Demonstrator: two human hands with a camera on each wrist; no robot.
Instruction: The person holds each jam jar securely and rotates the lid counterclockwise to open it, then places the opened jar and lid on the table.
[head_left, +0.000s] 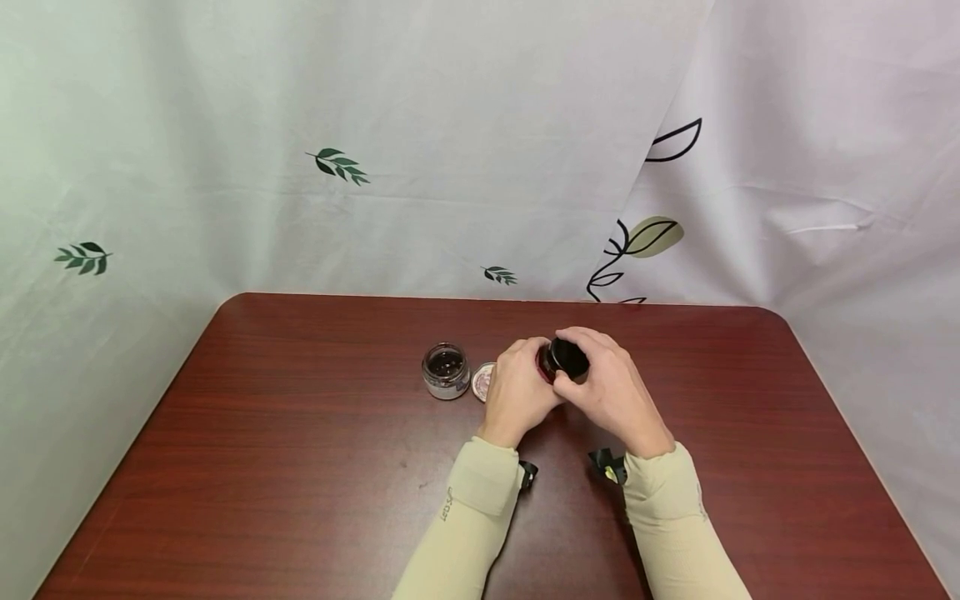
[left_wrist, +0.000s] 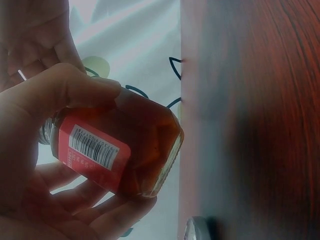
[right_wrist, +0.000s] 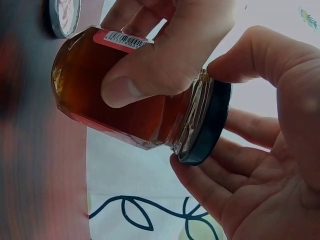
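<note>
My left hand point(head_left: 516, 396) grips a glass jar point(left_wrist: 152, 142) of dark amber contents, tilted on its side in the air. The jar has a red label with a barcode point(left_wrist: 93, 146), and its faceted base points away from the palm. A black jar lid point(right_wrist: 214, 120) sits at the jar's mouth, with the glass threads showing beside its rim. The thumb and fingertips of my right hand point(head_left: 611, 383) pinch this lid from opposite sides. Whether the lid is still threaded on, I cannot tell.
On the reddish-brown wooden table point(head_left: 300, 467), an open glass jar point(head_left: 446, 390) with dark contents stands left of my hands. Beside it lies a round lid point(head_left: 481, 382) with a pale, patterned top, partly hidden by my left hand. A leaf-printed white curtain point(head_left: 450, 125) hangs behind.
</note>
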